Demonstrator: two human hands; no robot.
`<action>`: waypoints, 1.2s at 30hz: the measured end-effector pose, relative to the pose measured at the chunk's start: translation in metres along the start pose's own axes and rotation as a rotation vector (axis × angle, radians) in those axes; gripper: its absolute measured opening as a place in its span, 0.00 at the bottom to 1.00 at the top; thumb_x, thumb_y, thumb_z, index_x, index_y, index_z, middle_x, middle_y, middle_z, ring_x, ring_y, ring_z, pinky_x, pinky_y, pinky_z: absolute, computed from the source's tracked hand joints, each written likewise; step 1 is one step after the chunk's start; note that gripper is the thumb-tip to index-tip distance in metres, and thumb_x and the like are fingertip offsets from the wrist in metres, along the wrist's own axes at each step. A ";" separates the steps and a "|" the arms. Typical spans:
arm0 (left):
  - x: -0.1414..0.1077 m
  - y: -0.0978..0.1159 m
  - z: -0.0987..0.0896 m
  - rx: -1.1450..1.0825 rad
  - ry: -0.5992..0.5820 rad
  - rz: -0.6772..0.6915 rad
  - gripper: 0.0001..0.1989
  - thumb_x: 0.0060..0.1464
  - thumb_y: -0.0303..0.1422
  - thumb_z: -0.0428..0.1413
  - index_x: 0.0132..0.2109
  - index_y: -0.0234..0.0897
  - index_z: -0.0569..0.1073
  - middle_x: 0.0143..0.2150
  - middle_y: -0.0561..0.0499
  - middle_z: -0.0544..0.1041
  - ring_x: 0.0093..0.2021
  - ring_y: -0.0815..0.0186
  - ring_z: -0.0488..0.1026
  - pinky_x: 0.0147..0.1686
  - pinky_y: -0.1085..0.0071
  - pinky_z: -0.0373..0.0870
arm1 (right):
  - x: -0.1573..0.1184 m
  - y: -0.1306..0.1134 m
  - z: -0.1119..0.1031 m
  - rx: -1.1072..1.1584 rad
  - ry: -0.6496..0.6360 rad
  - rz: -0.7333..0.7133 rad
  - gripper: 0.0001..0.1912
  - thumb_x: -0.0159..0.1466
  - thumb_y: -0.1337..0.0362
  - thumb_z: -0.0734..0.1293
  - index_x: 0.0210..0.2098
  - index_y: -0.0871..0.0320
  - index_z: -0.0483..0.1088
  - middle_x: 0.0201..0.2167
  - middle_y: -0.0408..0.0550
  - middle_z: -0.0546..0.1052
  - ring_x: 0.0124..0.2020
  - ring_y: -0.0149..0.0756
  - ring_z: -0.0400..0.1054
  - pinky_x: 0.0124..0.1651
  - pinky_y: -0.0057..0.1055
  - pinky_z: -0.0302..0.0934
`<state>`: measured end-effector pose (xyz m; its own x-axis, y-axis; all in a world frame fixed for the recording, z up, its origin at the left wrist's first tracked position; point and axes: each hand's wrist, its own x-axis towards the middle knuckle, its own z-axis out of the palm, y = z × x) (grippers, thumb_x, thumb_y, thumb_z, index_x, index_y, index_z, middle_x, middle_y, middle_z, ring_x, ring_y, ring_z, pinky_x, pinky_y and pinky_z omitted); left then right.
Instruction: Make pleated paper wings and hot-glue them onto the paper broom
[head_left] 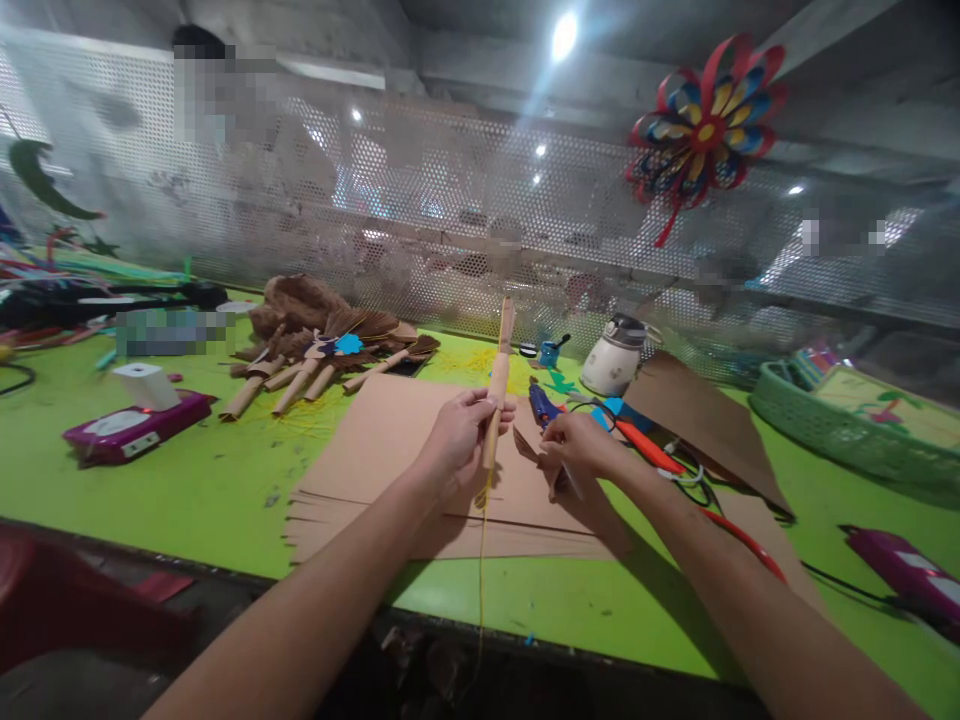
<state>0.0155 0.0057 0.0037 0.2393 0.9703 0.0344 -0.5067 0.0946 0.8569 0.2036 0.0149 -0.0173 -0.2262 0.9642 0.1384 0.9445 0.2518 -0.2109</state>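
Smooth matt paper tube [498, 385], matt paper sheets [390, 430], smooth glossy green tabletop [195, 490], perforated screen [450, 200] of metal look, glossy plastic purple box [139, 430]

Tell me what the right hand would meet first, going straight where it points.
The right hand would probably meet the left hand, holding a paper roll; depth is unclear.

Table [247, 480] lime green. Paper stack [382, 430] plain tan; roll [498, 380] tan, string [481, 570] yellow. Scrap [556, 478] darker brown. 2 o'clock: flower ornament [707, 132], red, blue, yellow. 3 o'clock: basket [810, 415] green. 9 o'clock: power strip [176, 415] purple-white. 12 o'clock: screen [420, 190] grey, dotted.
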 end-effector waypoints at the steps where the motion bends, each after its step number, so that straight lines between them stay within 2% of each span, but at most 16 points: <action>1: 0.000 0.000 0.000 0.004 -0.005 0.001 0.05 0.54 0.19 0.48 0.34 0.27 0.68 0.30 0.44 0.75 0.27 0.72 0.71 0.29 0.78 0.68 | 0.000 -0.001 0.000 -0.006 -0.019 0.009 0.08 0.51 0.67 0.65 0.21 0.58 0.76 0.18 0.46 0.75 0.21 0.32 0.65 0.22 0.26 0.48; 8: -0.002 -0.002 0.001 -0.014 -0.005 -0.005 0.05 0.53 0.19 0.49 0.35 0.27 0.69 0.29 0.45 0.75 0.25 0.72 0.71 0.29 0.77 0.68 | 0.003 -0.012 -0.006 -0.031 -0.074 0.039 0.08 0.53 0.65 0.65 0.20 0.58 0.75 0.18 0.45 0.75 0.21 0.31 0.65 0.21 0.26 0.47; 11: -0.001 -0.003 0.000 -0.001 -0.011 -0.005 0.05 0.53 0.19 0.49 0.34 0.27 0.69 0.29 0.44 0.75 0.25 0.72 0.71 0.29 0.76 0.68 | 0.006 -0.017 -0.002 -0.030 -0.091 0.053 0.05 0.50 0.64 0.68 0.20 0.58 0.74 0.18 0.45 0.75 0.22 0.32 0.66 0.22 0.26 0.48; 14: 0.000 -0.004 0.000 0.009 -0.016 -0.006 0.05 0.53 0.19 0.49 0.34 0.27 0.69 0.29 0.44 0.75 0.25 0.72 0.71 0.28 0.77 0.68 | 0.013 -0.021 0.006 -0.010 -0.104 0.077 0.05 0.45 0.67 0.72 0.17 0.59 0.72 0.18 0.47 0.75 0.24 0.33 0.67 0.24 0.26 0.51; 18: 0.000 -0.004 0.001 0.009 -0.012 -0.026 0.06 0.53 0.19 0.48 0.35 0.27 0.69 0.28 0.46 0.75 0.24 0.73 0.71 0.29 0.77 0.67 | 0.020 -0.019 0.011 0.110 -0.106 0.096 0.09 0.50 0.66 0.71 0.17 0.60 0.69 0.16 0.43 0.72 0.22 0.30 0.66 0.27 0.26 0.56; 22: -0.001 -0.002 0.002 0.011 0.000 -0.025 0.06 0.53 0.19 0.48 0.35 0.27 0.69 0.27 0.46 0.75 0.24 0.72 0.70 0.29 0.76 0.67 | 0.010 -0.012 0.000 0.363 -0.055 0.090 0.08 0.47 0.67 0.70 0.15 0.60 0.68 0.12 0.41 0.68 0.18 0.30 0.63 0.23 0.27 0.54; 24: -0.002 -0.003 0.003 0.013 0.006 -0.017 0.04 0.52 0.20 0.50 0.35 0.28 0.69 0.27 0.46 0.74 0.25 0.72 0.70 0.29 0.75 0.67 | -0.001 -0.011 -0.010 0.530 -0.016 0.062 0.09 0.52 0.62 0.67 0.20 0.61 0.70 0.15 0.42 0.70 0.18 0.29 0.62 0.23 0.27 0.56; 27: -0.005 -0.007 0.005 0.044 0.009 0.006 0.03 0.50 0.23 0.54 0.35 0.29 0.70 0.27 0.48 0.74 0.25 0.71 0.70 0.29 0.75 0.66 | -0.019 -0.014 -0.023 0.739 0.086 0.003 0.14 0.57 0.55 0.64 0.28 0.62 0.69 0.22 0.45 0.72 0.22 0.29 0.64 0.27 0.29 0.60; 32: -0.010 -0.019 0.010 0.154 -0.059 0.097 0.09 0.49 0.30 0.58 0.38 0.30 0.70 0.28 0.49 0.74 0.26 0.71 0.70 0.28 0.76 0.66 | -0.028 -0.025 -0.026 1.252 0.441 -0.057 0.10 0.53 0.59 0.70 0.29 0.60 0.71 0.22 0.43 0.70 0.22 0.28 0.61 0.27 0.29 0.58; 34: -0.012 -0.023 0.012 0.195 -0.072 0.093 0.10 0.48 0.30 0.58 0.38 0.30 0.70 0.27 0.50 0.73 0.26 0.71 0.70 0.27 0.75 0.65 | -0.027 -0.026 -0.022 1.288 0.521 -0.056 0.09 0.51 0.61 0.71 0.28 0.60 0.73 0.21 0.42 0.70 0.21 0.28 0.60 0.26 0.28 0.58; 36: -0.014 -0.025 0.013 0.235 -0.087 0.093 0.09 0.49 0.29 0.57 0.38 0.30 0.70 0.25 0.51 0.72 0.25 0.70 0.69 0.27 0.75 0.65 | -0.025 -0.026 -0.017 1.216 0.547 -0.047 0.08 0.51 0.61 0.71 0.27 0.60 0.74 0.22 0.43 0.71 0.23 0.29 0.62 0.27 0.28 0.58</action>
<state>0.0361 -0.0130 -0.0114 0.2766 0.9485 0.1541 -0.3262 -0.0582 0.9435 0.1888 -0.0173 0.0017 0.1416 0.8673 0.4771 0.0621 0.4733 -0.8787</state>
